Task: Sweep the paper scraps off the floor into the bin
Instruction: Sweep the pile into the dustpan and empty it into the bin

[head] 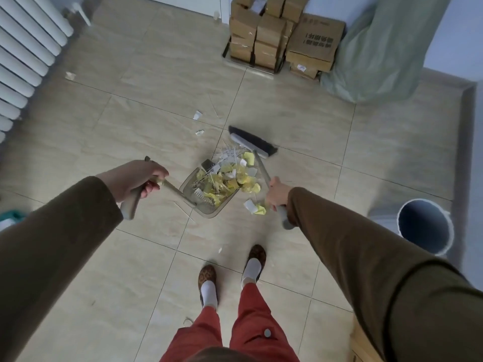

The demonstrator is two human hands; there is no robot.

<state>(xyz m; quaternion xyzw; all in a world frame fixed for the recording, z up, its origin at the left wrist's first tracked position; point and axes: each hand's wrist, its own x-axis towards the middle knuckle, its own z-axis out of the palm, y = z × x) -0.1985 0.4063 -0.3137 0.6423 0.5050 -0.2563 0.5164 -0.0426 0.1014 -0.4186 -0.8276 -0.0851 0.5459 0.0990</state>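
Note:
My left hand (136, 180) grips the long grey handle of a clear dustpan (192, 190) resting on the tiled floor ahead of my feet. Yellow and white paper scraps (230, 176) are heaped in the pan's mouth and just past it. My right hand (277, 193) is closed on the grey handle of a broom whose black-bristled head (252, 141) sits on the floor just beyond the heap. A few white scraps (197, 115) lie loose further out, and a yellow and white scrap (254, 207) lies beside the pan. A round grey bin (424, 226) stands at the right, by the wall.
Stacked cardboard boxes (282, 35) and a pale green sack (381, 48) stand against the far wall. A white radiator (26, 53) runs along the left. My slippered feet (232, 270) are just behind the dustpan. A thin straw (184, 211) lies near the pan.

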